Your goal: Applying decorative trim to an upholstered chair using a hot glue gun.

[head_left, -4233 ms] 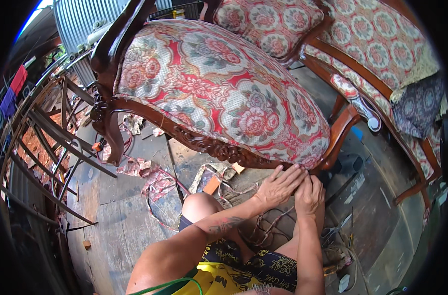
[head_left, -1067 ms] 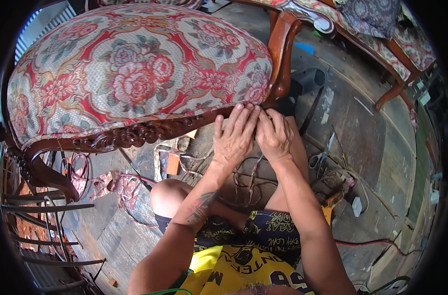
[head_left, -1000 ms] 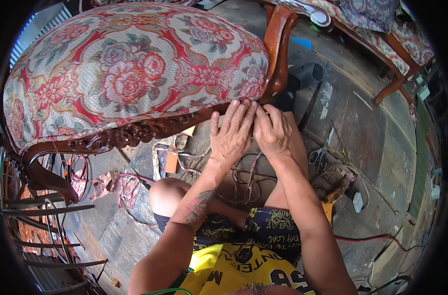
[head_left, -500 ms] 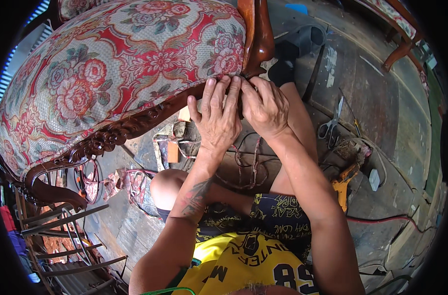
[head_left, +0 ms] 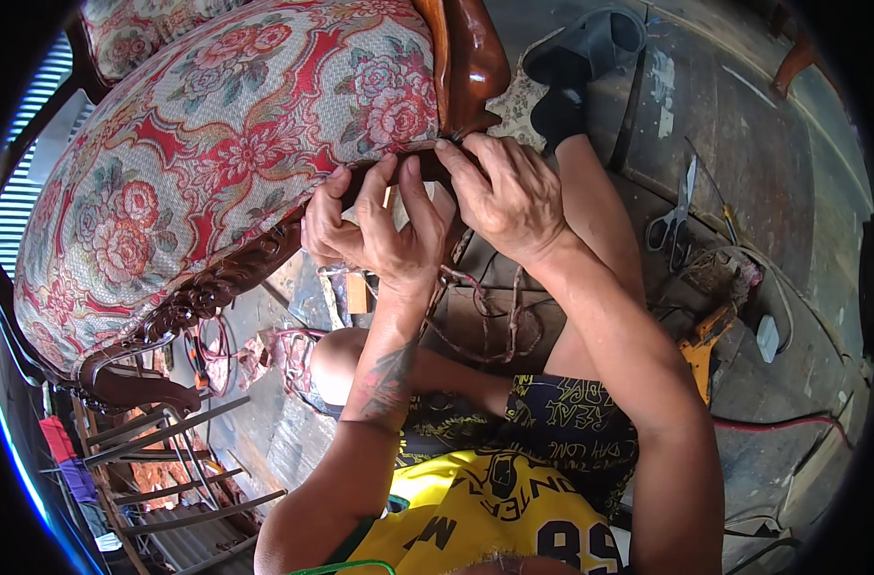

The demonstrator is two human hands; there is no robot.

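Note:
A padded seat (head_left: 255, 144) covered in red and cream floral fabric fills the upper left, with a carved dark wooden rail (head_left: 207, 287) along its front edge. My left hand (head_left: 389, 230) is at the fabric's lower edge, its bent fingers apart and their tips touching the cloth and rail. Beside it, my right hand (head_left: 513, 196) is closed, fingers curled together at the seat corner near the glossy wooden leg (head_left: 475, 72). Whatever its fingertips may grip there is hidden. A pale block-like thing partly shows behind the left fingers.
Black-handled scissors (head_left: 676, 216) lie on the wooden floor to the right, near an orange tool (head_left: 707, 350) and a small white block (head_left: 767, 337). Twisted cords (head_left: 494, 350) lie between my legs. A rack of dark slats (head_left: 178, 508) stands at lower left.
My left hand has slid left along the fabric edge, its fingers now more bent and spread. The right hand stays at the corner. The whole view has shifted slightly.

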